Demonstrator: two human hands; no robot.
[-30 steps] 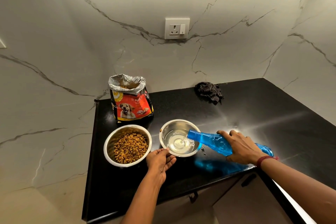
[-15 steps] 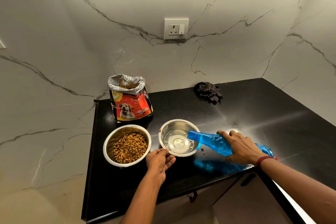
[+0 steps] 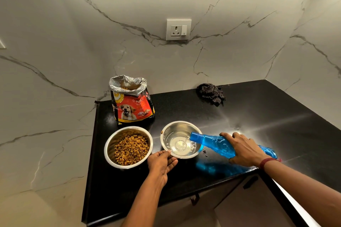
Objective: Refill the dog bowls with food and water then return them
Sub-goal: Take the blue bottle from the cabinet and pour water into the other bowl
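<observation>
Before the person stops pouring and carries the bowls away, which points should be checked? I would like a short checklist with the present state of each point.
1. Food bowl filled with kibble: ok.
2. Water bowl filled enough: not ok, only a shallow pool covers its bottom.
3. Left hand holds the water bowl's near rim: ok.
4. Right hand grips the blue bottle, with its mouth over the bowl: ok.
5. Counter dry beside the water bowl: cannot tell, small marks there may be drops.
6. Bottle cap at hand: cannot tell, none is visible.
</observation>
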